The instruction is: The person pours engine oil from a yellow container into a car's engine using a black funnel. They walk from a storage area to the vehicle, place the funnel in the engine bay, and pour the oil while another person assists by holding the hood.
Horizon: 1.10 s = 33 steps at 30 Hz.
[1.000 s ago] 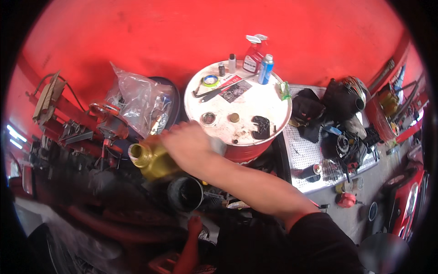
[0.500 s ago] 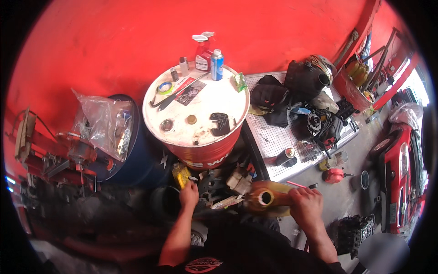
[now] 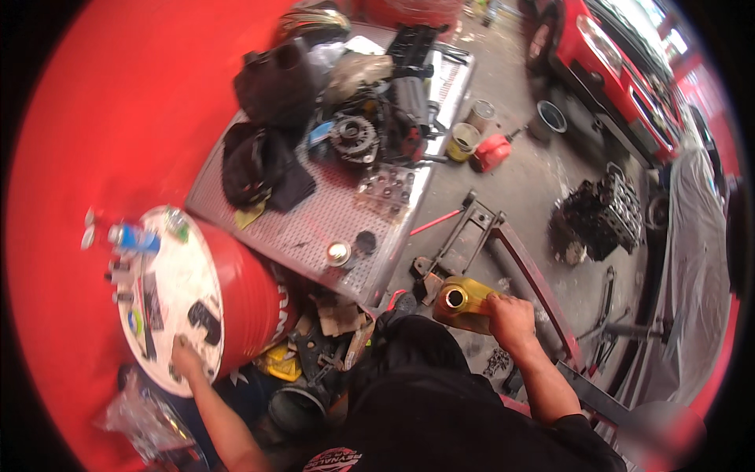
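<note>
The gold oil jug [image 3: 464, 304], its mouth uncapped, is held above the floor well to the right of the red drum [image 3: 242, 287]. The person's right hand [image 3: 511, 319] is clamped on the jug's handle. The left hand [image 3: 185, 359], well apart from the right, is at the near part of the drum's white top; whether its fingers grip anything cannot be told. A blue spray can [image 3: 135, 238] stands on that top. Just beside the drum is a perforated metal workbench [image 3: 295, 253]; an engine block [image 3: 602, 214] sits far to its right.
</note>
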### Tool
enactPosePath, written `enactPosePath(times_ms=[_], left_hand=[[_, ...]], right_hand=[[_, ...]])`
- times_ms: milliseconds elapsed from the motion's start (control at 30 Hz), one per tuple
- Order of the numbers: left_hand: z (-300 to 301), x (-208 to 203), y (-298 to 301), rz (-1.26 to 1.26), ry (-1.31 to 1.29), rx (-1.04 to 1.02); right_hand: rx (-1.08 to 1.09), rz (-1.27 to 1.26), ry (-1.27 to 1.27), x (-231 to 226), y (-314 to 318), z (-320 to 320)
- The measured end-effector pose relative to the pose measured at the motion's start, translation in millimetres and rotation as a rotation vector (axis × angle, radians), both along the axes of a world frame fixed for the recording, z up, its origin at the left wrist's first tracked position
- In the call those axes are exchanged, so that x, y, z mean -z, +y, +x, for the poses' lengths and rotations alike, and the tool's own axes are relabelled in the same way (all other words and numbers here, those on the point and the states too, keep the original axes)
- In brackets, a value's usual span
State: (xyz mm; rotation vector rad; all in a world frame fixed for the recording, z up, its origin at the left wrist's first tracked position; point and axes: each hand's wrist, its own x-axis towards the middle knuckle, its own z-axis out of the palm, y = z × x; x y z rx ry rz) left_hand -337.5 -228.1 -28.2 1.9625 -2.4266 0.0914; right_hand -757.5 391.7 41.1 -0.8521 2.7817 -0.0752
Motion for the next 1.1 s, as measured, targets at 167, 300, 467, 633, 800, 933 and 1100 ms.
enactPosePath(times_ms=[167, 300, 467, 633, 800, 933, 1100], left_hand=[[1.7, 11.8, -37.6, 0.024, -0.057, 0.04], [-2.1, 18.8, -68.5, 0.088, -0.043, 0.056], [24.2, -33.9, -125.2, -0.01, -0.189, -0.246], [-261.8, -163.3, -16.4, -0.55, 0.42, 0.17], [-519.7, -155.7, 191.5, -0.136, 0.943, 0.664], [-640.0, -105.3, 326.1, 0.205, 0.852, 1.132], [-725.3, -91.3, 411.7, 0.467, 0.629, 1.492]], right_hand=[[0.231, 0.008, -0.002, 25.3, 49.7, -17.8], [0.426, 0.072, -0.003, 28.3, 77.0, -11.3], [0.569, 0.116, -0.086, 23.8, 104.1, -20.4], [0.681, 0.149, -0.052, 0.9, 123.9, -30.1], [0.644, 0.09, 0.028, -16.4, 128.9, -77.0], [0.667, 0.049, 0.064, -20.8, 141.5, -131.4], [0.666, -0.039, 0.053, -17.8, 142.2, -233.0]])
